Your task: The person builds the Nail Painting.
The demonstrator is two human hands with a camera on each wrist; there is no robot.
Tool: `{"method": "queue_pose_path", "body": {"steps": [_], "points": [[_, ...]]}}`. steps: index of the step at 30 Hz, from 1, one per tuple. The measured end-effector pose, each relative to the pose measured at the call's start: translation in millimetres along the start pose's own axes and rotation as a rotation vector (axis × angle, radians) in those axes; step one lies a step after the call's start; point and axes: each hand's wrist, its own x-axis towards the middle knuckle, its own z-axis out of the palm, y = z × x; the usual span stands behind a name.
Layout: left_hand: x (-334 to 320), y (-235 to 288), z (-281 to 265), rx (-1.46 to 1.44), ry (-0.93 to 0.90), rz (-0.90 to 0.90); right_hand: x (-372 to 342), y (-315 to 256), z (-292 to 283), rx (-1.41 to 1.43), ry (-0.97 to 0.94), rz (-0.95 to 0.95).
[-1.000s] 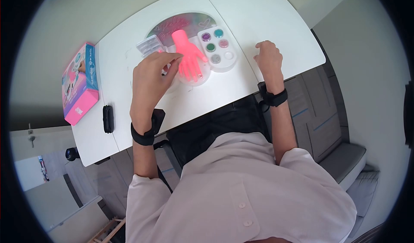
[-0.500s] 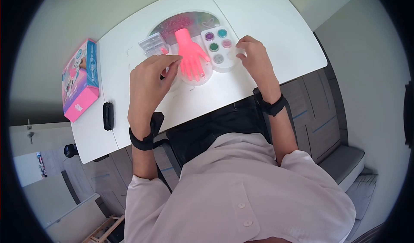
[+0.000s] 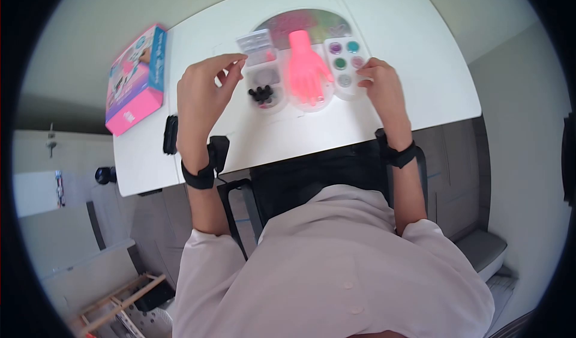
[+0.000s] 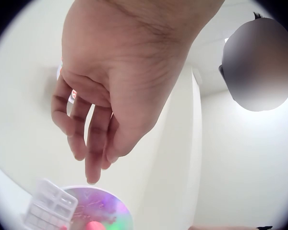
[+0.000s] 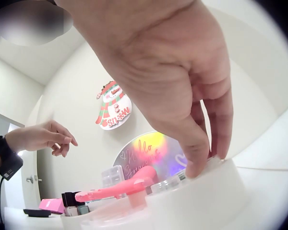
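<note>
My right hand point(image 3: 383, 84) reaches over the right side of a white tray point(image 3: 348, 92) holding several glitter pots. In the right wrist view its thumb and fingers pinch a small clear round piece point(image 5: 212, 164) at the tray's top, partly hidden behind the fingertips. A pink model hand point(image 3: 307, 68) stands fingers-down on the white base in the middle. Left of it are bottles with black caps point(image 3: 261, 93) and a clear lidded case point(image 3: 259, 45). My left hand point(image 3: 207, 92) hovers beside that case, fingers loosely bent, nothing visible between them.
A shiny oval backboard point(image 3: 279, 27) with pink lettering rises behind the set. At the table's left lie a pink and blue box point(image 3: 137, 80) and a black case point(image 3: 171, 135). The white table's point(image 3: 420, 86) front edge runs close to my lap.
My right hand has come in to the tray and its fingers have closed at the right-hand slot. My left hand has drawn left, away from the model hand. The head view has shifted.
</note>
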Motion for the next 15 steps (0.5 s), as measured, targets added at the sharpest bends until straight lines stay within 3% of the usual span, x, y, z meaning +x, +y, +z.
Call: {"method": "queue_pose_path", "body": {"steps": [4,8,10,11,12,14,15], "points": [[-7,-35,-10,0.027,0.011,-0.141,8,2,-4,-0.090,-0.055,0.003],[-31,-104,-19,0.140,0.012,-0.210,15,-3,-8,0.009,-0.070,0.057],[-52,-153,-18,0.396,-0.009,-0.235,16,-1,-8,0.014,-0.072,0.054],[-64,-174,-18,0.476,-0.096,-0.387,17,1,-8,0.017,-0.076,0.056],[-70,-170,-20,0.479,-0.090,-0.388,17,1,-9,0.019,-0.074,0.049],[-82,-163,-23,0.626,-0.206,-0.802,16,-2,-13,-0.104,-0.076,0.009],[-84,-169,-23,0.628,-0.202,-0.804,15,-4,-14,-0.101,-0.074,0.005]]}}
